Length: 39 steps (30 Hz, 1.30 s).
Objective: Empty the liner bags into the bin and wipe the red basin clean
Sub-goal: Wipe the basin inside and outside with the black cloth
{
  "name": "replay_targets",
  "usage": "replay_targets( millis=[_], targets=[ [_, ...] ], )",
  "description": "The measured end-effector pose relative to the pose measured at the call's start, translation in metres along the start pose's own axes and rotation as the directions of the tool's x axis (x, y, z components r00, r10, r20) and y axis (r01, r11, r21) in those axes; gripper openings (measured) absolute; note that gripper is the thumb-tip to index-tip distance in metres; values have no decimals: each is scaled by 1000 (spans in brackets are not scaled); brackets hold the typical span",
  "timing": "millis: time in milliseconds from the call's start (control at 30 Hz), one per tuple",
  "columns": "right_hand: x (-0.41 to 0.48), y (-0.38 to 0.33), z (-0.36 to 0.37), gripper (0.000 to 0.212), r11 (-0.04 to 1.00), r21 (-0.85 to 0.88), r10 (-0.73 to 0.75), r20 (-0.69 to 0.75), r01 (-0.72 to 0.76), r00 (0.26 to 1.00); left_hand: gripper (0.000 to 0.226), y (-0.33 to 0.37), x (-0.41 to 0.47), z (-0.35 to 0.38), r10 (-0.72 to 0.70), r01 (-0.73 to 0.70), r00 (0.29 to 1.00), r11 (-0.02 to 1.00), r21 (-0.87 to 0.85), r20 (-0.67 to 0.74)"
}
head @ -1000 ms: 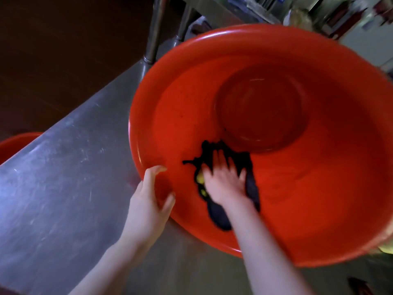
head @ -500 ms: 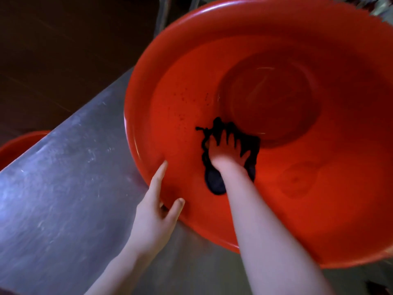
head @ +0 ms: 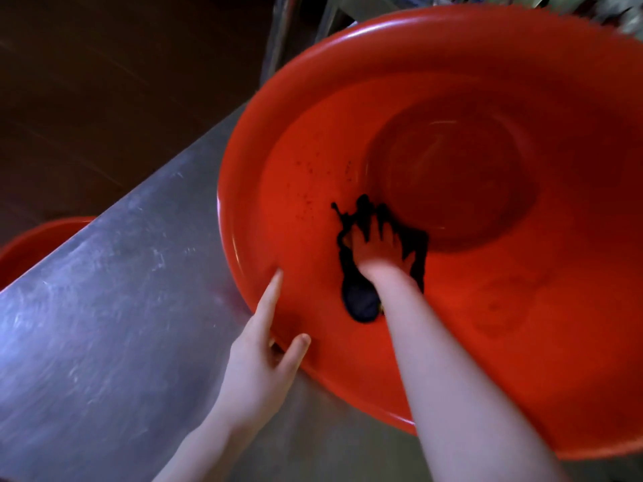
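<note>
Red basin work is at the wiping step, judging by the right hand. It lies flat on a dark cloth against the basin's near inner wall, just short of the round floor. The fingers are splayed and pressing, not curled, and folds of cloth bunch up between them.

The left hand holds the basin's near-left rim, with the thumb hooked inside and the forefinger laid straight along the outside. The other fingers are hidden beneath the rim.

Dark specks dot the wall to the left of the cloth. A steel table lies under the basin, which seems tipped toward the person. A second red tub peeks out far to the basin's left, below the table edge. No liner bags or bin are in view.

The main risk is the basin skidding. A hard push on smooth steel, checked only by a light pinch at one point of the rim, could spin or shove it away. If it is indeed tilted, losing that pinch would drop it back with a bang. The bunched cloth may also ride over the specks and smear them instead of lifting them. With a flat palm, the cloth could slide out from under the hand on the slick plastic.
</note>
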State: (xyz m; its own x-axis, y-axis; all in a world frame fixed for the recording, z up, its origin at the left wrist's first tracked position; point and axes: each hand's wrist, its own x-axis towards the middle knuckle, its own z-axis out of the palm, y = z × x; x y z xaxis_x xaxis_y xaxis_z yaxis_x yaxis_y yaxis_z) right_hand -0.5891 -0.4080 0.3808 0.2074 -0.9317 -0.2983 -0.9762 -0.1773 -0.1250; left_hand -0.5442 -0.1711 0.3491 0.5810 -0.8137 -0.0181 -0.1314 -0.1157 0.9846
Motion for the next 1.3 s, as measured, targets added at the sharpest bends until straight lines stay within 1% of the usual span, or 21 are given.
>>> replay_targets(
  millis=[67,133,200,233,300,333,367,433,467,533,600,667,767,833,933,1000,1067,1133,1167,1233,1300],
  targets=[
    [-4,-5,2,62,999,-2,-36,-16,36,999,93,-1,1,1,1,-1,1000,1000,16,-7],
    [-39,-4,15,64,987,-53,-157,-39,155,987,93,0,2,0,-9,9,1000,999,31,-14],
    [-92,3,34,67,957,-85,-284,-87,277,955,94,1,1,-1,-20,20,1000,999,39,-11],
    [-113,5,39,68,948,-95,-314,-97,305,944,95,2,1,-1,-35,36,999,999,33,-4],
    [-129,8,39,67,945,-92,-319,-57,313,946,99,7,-2,-5,-51,51,998,999,9,27],
    [-126,8,34,67,948,-80,-312,-25,309,950,104,11,-3,-12,-5,4,1000,997,74,14],
    [-119,8,30,67,951,-66,-304,0,303,953,110,14,-2,-20,74,-65,997,974,215,-37],
    [-107,5,22,66,954,-48,-296,21,296,955,112,21,9,-44,269,-160,947,870,466,-177],
    [-103,4,21,66,954,-61,-294,17,294,956,108,25,20,-56,333,-182,919,833,523,-211],
    [-100,4,21,66,949,-101,-300,13,299,954,99,36,47,-74,413,-241,893,774,586,-178],
    [-102,11,19,66,938,-127,-323,22,323,946,91,43,69,-80,434,-304,898,726,617,-68],
    [-105,26,15,66,920,-179,-348,37,349,937,83,41,75,-77,396,-334,918,753,567,14],
    [-109,58,7,66,888,-285,-355,72,360,932,76,27,58,-59,326,-308,945,864,399,24],
    [-105,73,1,69,872,-379,-312,57,309,949,76,15,42,-40,278,-259,961,910,325,-11],
    [-92,75,-5,67,866,-472,-201,-33,162,979,80,6,28,-11,165,-147,985,961,233,-59],
    [-90,63,-2,65,893,-425,-178,-33,148,983,80,4,27,-1,130,-110,988,972,210,-83],
    [-105,46,15,65,901,-351,-272,-3,254,962,84,-2,28,0,125,-104,988,973,206,-91],
    [-133,33,40,67,881,-289,-400,-37,373,916,92,-9,29,-4,127,-111,988,979,171,-90],
    [-140,29,47,68,880,-263,-424,-62,395,904,96,-12,30,-6,132,-118,988,981,153,-84],
    [-120,23,46,68,893,-231,-412,-78,386,908,99,-15,32,-7,152,-141,987,976,165,-57],
    [-71,17,34,64,926,-219,-336,-112,307,935,100,-17,32,-7,166,-155,985,970,188,-45]
  ],
)
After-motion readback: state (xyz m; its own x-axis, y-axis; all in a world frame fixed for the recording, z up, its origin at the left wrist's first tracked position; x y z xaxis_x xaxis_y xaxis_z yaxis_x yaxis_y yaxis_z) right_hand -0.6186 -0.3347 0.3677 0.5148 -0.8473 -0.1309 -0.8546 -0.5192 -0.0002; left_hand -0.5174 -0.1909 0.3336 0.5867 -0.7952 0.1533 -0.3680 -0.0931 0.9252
